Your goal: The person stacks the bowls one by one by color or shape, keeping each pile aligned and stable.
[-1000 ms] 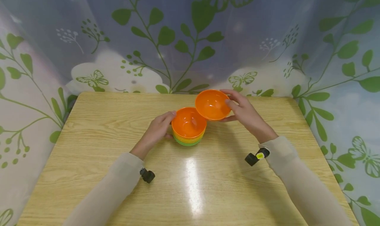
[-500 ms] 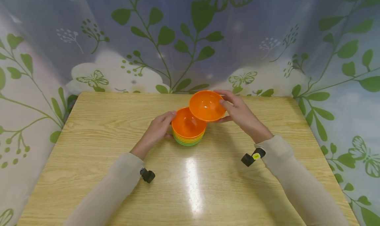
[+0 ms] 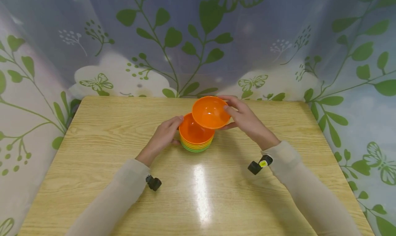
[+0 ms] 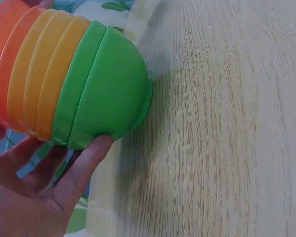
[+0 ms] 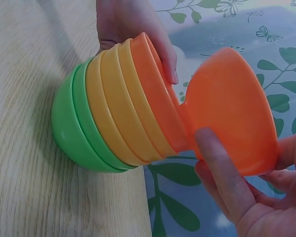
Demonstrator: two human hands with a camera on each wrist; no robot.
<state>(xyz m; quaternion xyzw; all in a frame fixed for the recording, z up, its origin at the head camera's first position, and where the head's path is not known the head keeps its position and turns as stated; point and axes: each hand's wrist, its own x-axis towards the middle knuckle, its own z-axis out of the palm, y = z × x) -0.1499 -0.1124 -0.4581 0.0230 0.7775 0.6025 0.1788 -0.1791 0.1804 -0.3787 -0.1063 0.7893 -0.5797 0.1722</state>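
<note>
A nested stack of bowls (image 3: 196,145) stands near the middle of the table, two green at the bottom, several yellow above, and an orange bowl (image 3: 193,134) on top. My left hand (image 3: 164,134) holds the stack by its left side; the left wrist view shows its fingers against the lower green bowl (image 4: 113,84). With its right side gripped by my right hand (image 3: 244,117), another orange bowl (image 3: 210,112) is held tilted over the stack's back right rim. In the right wrist view the base of this loose orange bowl (image 5: 232,113) is beside the top bowl's rim.
The wooden table (image 3: 108,143) reaches close to a patterned curtain (image 3: 198,57) behind and at both sides. Small black cameras (image 3: 153,183) are strapped at both wrists.
My right hand has carried the loose orange bowl to the left and slightly nearer, so it now overlaps more of the stack's opening. The left hand and stack have stayed in place.
</note>
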